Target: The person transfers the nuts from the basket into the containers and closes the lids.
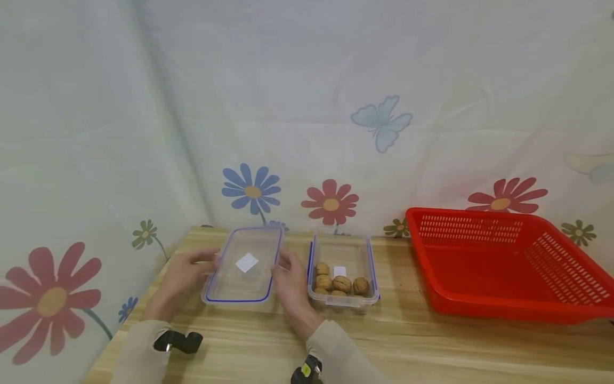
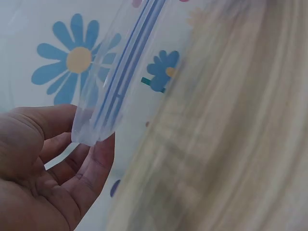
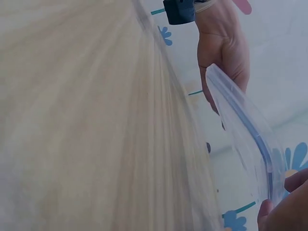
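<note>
Both hands hold a clear plastic container lid [image 1: 225, 288] with a blue seal around its rim, left of centre in the head view. A small white square [image 1: 247, 262] shows on it. My left hand [image 1: 184, 272] pinches the lid's left edge; in the left wrist view the fingers curl under its rim [image 2: 108, 103]. At the opposite edge, my right hand [image 1: 291, 280] grips it between thumb and fingers. The right wrist view shows the lid [image 3: 248, 130] tilted and raised off the table. Beside the right hand sits a clear plastic container [image 1: 342, 302] with several walnuts [image 1: 342, 284].
A large red plastic basket [image 1: 508, 301] with perforated walls stands at the right of the wooden table [image 1: 398, 341]. A flower-printed curtain [image 1: 297, 106] hangs right behind the table and along its left side. Both wrists wear black devices [image 1: 177, 341].
</note>
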Tool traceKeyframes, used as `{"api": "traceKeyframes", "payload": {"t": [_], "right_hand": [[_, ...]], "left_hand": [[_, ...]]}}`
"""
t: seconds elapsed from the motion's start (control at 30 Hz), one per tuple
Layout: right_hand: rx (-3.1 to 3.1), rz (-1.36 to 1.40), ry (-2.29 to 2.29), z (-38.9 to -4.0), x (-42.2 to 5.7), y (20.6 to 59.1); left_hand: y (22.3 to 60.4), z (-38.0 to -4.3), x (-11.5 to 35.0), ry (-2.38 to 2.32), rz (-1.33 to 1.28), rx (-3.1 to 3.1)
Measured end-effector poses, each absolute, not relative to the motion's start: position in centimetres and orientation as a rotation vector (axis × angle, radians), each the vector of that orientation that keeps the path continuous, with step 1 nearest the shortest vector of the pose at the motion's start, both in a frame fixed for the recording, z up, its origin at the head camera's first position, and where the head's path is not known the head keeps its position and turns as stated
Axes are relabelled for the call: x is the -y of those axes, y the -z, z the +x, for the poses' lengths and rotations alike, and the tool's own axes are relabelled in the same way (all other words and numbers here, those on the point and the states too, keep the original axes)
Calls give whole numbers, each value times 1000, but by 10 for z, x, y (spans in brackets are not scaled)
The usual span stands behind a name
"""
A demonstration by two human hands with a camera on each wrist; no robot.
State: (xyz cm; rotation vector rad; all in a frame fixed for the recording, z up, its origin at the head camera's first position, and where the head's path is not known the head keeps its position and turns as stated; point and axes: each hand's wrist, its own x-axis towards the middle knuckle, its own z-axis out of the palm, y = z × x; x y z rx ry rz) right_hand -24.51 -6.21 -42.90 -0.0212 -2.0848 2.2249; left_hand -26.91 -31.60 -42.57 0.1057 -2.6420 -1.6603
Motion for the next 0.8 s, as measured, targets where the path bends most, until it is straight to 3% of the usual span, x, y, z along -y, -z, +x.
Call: {"api": "traceKeyframes", "payload": {"t": [0.8], "right_hand": [[2122, 229, -2074, -252, 2, 364]], "left_hand": [[365, -254, 285, 1759, -54, 2510]]}}
